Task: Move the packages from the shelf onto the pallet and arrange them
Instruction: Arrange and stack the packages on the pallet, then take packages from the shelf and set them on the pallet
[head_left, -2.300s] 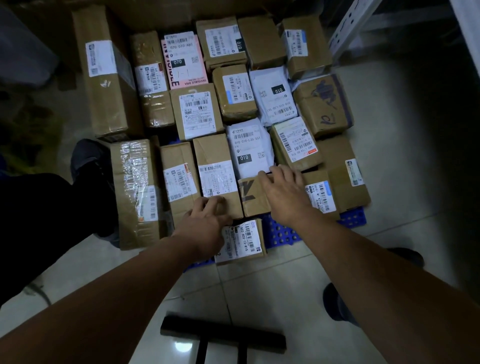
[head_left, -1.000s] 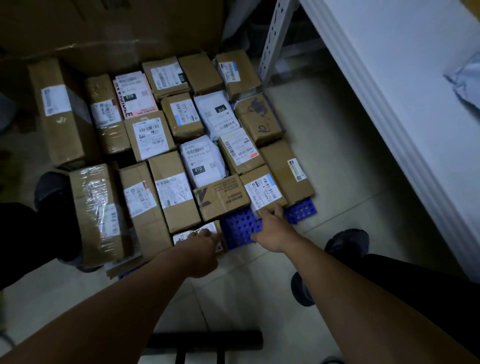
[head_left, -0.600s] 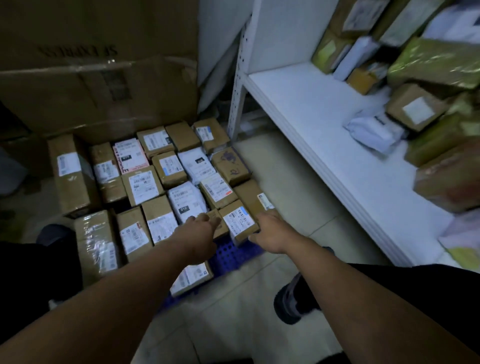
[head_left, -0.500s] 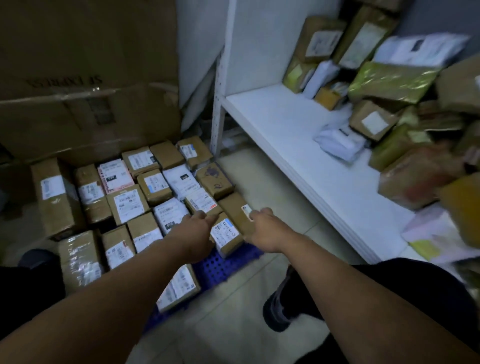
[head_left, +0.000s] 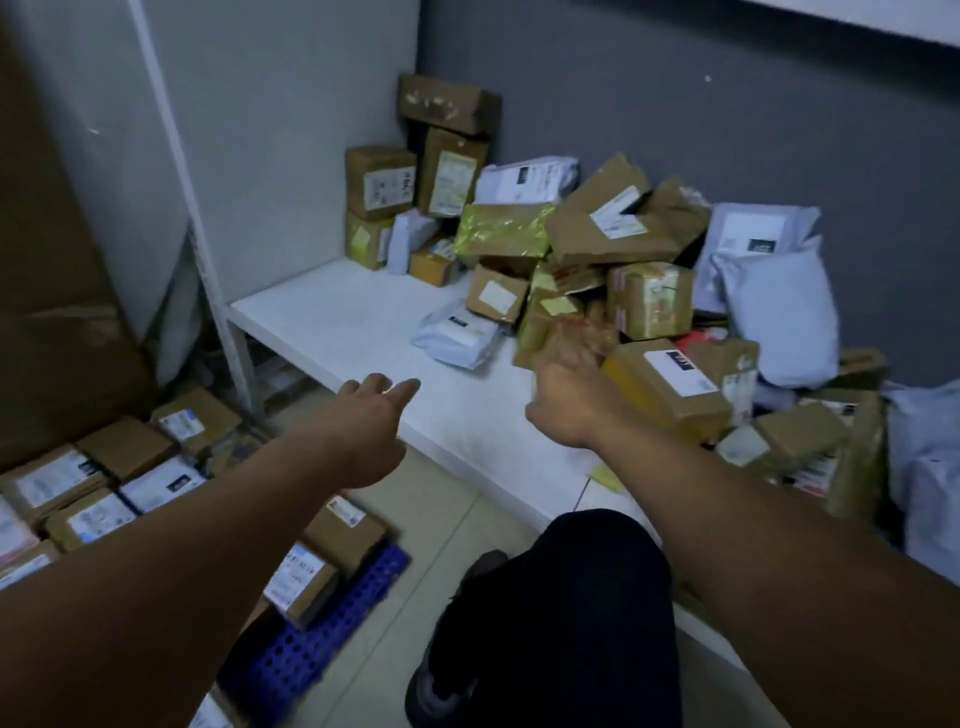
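My left hand (head_left: 363, 426) hovers open over the front edge of the white shelf board (head_left: 358, 327), fingers spread, holding nothing. My right hand (head_left: 566, 392) stretches into the heap of packages on the shelf. Its blurred fingers are extended against a small tape-wrapped brown package (head_left: 576, 332). A white poly bag (head_left: 457, 338) lies just left of that package and a labelled brown box (head_left: 670, 387) just right. At lower left, brown and white parcels (head_left: 306, 582) lie in rows on the blue pallet (head_left: 311, 654).
The shelf heap (head_left: 649, 299) rises against the grey back wall. A white shelf post (head_left: 208, 270) stands between shelf and pallet. A large cardboard sheet (head_left: 52, 260) leans at far left. My black-trousered knee (head_left: 571, 597) is on the tiled floor below the shelf.
The view swung from the pallet up and right to the shelf. Both hands left the parcels at the pallet's near edge; the right one now reaches the shelf heap.
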